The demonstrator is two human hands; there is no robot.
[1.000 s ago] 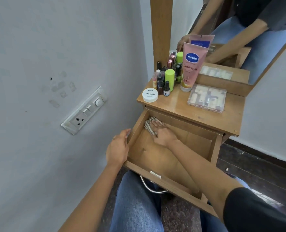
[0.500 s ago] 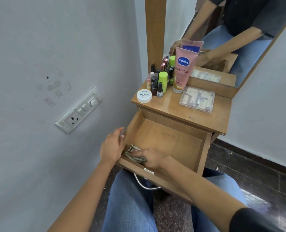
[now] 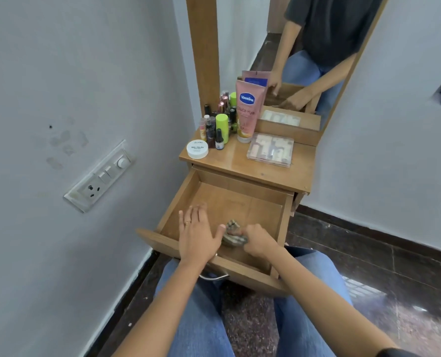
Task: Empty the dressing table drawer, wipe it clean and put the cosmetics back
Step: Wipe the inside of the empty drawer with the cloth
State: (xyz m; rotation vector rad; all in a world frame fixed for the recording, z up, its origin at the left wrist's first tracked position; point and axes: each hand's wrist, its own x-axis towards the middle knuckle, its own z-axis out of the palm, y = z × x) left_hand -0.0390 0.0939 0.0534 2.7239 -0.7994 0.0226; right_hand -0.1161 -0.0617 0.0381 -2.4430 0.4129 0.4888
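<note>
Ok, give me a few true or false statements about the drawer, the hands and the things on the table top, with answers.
1. The drawer is pulled open. True.
2. The right hand grips a cloth inside the drawer. True.
3. The left hand holds the pink tube. False: its fingers are straight and hold nothing; the tube stands on the table top.
4. The white jar lies in the drawer. False: it sits on the table top.
5. The clear case lies flat on the table top. True.
</note>
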